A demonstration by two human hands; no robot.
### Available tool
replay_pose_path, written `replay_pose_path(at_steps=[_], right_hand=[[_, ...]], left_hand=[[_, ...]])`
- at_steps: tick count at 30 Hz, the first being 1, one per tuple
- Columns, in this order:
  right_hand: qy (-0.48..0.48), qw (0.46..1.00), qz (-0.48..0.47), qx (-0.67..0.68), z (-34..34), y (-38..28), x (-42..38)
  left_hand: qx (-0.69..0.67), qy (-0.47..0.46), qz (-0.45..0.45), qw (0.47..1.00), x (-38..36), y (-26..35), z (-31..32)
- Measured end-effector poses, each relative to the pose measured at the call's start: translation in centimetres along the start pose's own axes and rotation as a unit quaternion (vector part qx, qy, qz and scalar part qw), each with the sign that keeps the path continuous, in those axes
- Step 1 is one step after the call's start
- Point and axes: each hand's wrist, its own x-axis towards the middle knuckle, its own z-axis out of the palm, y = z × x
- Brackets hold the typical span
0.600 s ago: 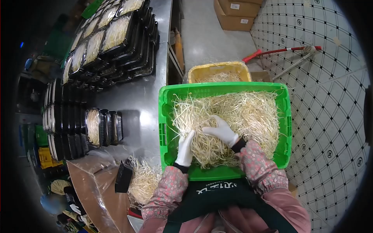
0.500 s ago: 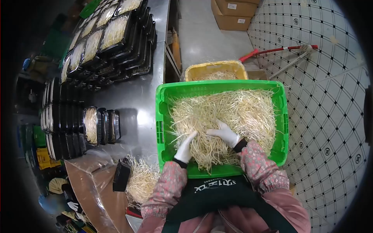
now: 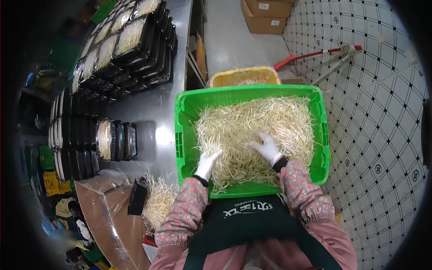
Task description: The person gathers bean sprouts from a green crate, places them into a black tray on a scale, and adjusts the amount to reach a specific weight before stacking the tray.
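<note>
A green crate [image 3: 252, 195] in front of me holds a broad heap of bean sprouts [image 3: 243, 121]. My left hand [image 3: 208, 164], in a white glove, rests at the near left side of the heap with thumb and fingers apart. My right hand [image 3: 268, 150], gloved too, touches the sprouts right of the middle, its fingers spread. Neither hand grips a clump. Some fingertips are partly hidden among the sprouts.
Behind the crate stands a yellow basket [image 3: 245, 76] with more sprouts. On the metal table [image 3: 155, 117] are stacked black trays [image 3: 130, 38] of sprouts, a loose sprout pile [image 3: 158, 202] and a tilted black tray [image 3: 138, 198]. A co-worker's gloved hand [image 3: 83, 229] shows at lower left.
My hands have moved apart, the left slightly left and the right to the right. The sprouts bunched between them now lie spread and lower. The whole view has shifted slightly.
</note>
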Motion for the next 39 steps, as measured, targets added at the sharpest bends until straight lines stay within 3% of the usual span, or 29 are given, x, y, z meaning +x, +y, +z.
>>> replay_pose_path(at_steps=[1, 3, 4, 5, 7, 9, 12, 13, 15, 17, 18, 19, 21, 23, 27, 29, 31, 32, 33, 34, 35, 36, 37, 38, 39], right_hand=[[0.01, 0.998, 0.004, 0.061, -0.5, -0.2, 0.0], [0.058, 0.995, 0.011, -0.081, 0.1, 2.0, 0.3], [-0.056, 0.988, 0.067, -0.128, -1.0, -0.4, 0.6], [-0.039, 0.99, 0.065, -0.12, -0.3, -1.4, 1.1], [-0.01, 0.992, 0.072, -0.101, 2.5, -2.8, 0.2], [-0.069, 0.976, 0.079, 0.193, 9.6, 3.5, 1.0], [-0.037, 0.994, 0.06, 0.086, 3.6, -4.5, -2.0], [-0.047, 0.984, 0.066, 0.157, 2.3, -4.8, -2.4], [-0.075, 0.949, 0.069, 0.298, -0.8, -4.0, -2.8], [-0.021, 0.994, 0.051, 0.09, -0.9, 0.6, -3.6], [0.012, 0.999, 0.037, -0.018, -0.9, 2.1, -3.3], [0.004, 0.999, 0.036, -0.009, -1.9, 0.8, -3.8], [0.073, 0.993, 0.024, -0.094, -1.1, 1.9, -4.3], [0.074, 0.993, 0.015, -0.094, 1.4, 1.8, -4.0], [0.027, 0.994, 0.013, -0.107, 5.4, -0.6, -4.3], [-0.004, 0.996, 0.005, -0.094, 0.6, -4.1, -4.8], [-0.019, 0.995, 0.0, -0.096, -3.0, -5.3, -5.9], [-0.014, 0.994, -0.003, -0.106, -4.6, -4.9, -6.4], [-0.009, 0.993, -0.01, -0.114, -6.3, -4.4, -6.7], [-0.051, 0.984, -0.016, -0.169, -7.9, -4.1, -6.8], [-0.093, 0.97, -0.022, -0.222, -9.7, -3.7, -6.8], [-0.136, 0.951, -0.026, -0.275, -11.3, -3.1, -6.5], [-0.065, 0.96, -0.034, -0.271, -12.9, -2.5, -5.8], [0.004, 0.964, -0.04, -0.264, -14.2, -1.8, -5.0], [0.071, 0.964, -0.044, -0.253, -15.1, -0.9, -4.4]], left_hand=[[0.022, 0.001, 0.026, 0.999, -0.1, 0.2, -0.2], [0.111, -0.102, 0.067, 0.986, 1.0, -1.5, -3.8], [0.053, -0.061, -0.001, 0.997, 2.8, -2.9, -3.8], [-0.01, -0.012, -0.064, 0.998, 4.6, -4.3, -3.9], [0.051, 0.067, -0.066, 0.994, 7.5, -8.6, -3.7], [0.03, 0.052, -0.019, 0.998, 4.6, -5.0, 1.0], [-0.128, -0.045, 0.08, 0.988, -1.0, 0.5, 4.7], [-0.159, -0.084, 0.015, 0.984, -3.4, 3.0, 4.7], [-0.147, -0.131, -0.003, 0.98, -2.2, 1.5, 3.3], [0.014, -0.062, -0.052, 0.997, 3.1, -4.5, -0.1], [0.051, -0.073, -0.015, 0.996, 4.3, -5.2, -1.5], [0.088, -0.08, 0.023, 0.993, 5.1, -5.4, -2.5], [0.026, -0.009, -0.04, 0.999, 5.8, -6.8, -3.3], [-0.015, 0.004, -0.113, 0.993, 6.4, -7.7, -1.5], [-0.099, -0.038, -0.056, 0.993, 3.5, -7.0, 5.6], [-0.18, -0.051, -0.019, 0.982, -2.3, -2.2, 8.6], [-0.275, -0.104, -0.04, 0.955, -5.3, -0.8, 10.4], [0.077, -0.12, 0.194, 0.971, -4.8, -3.1, 9.3], [0.416, -0.11, 0.396, 0.811, -4.2, -5.3, 8.0], [0.431, -0.143, 0.362, 0.814, -4.4, -5.1, 8.2], [0.246, -0.115, 0.2, 0.941, -4.1, -4.7, 8.7], [0.041, -0.079, 0.021, 0.996, -4.1, -3.4, 9.7], [-0.167, -0.037, -0.161, 0.972, -4.0, -2.4, 10.4], [-0.125, 0.011, -0.174, 0.977, -4.0, -2.0, 10.6], [0.059, -0.028, -0.032, 0.997, -2.9, -4.3, 9.7]])
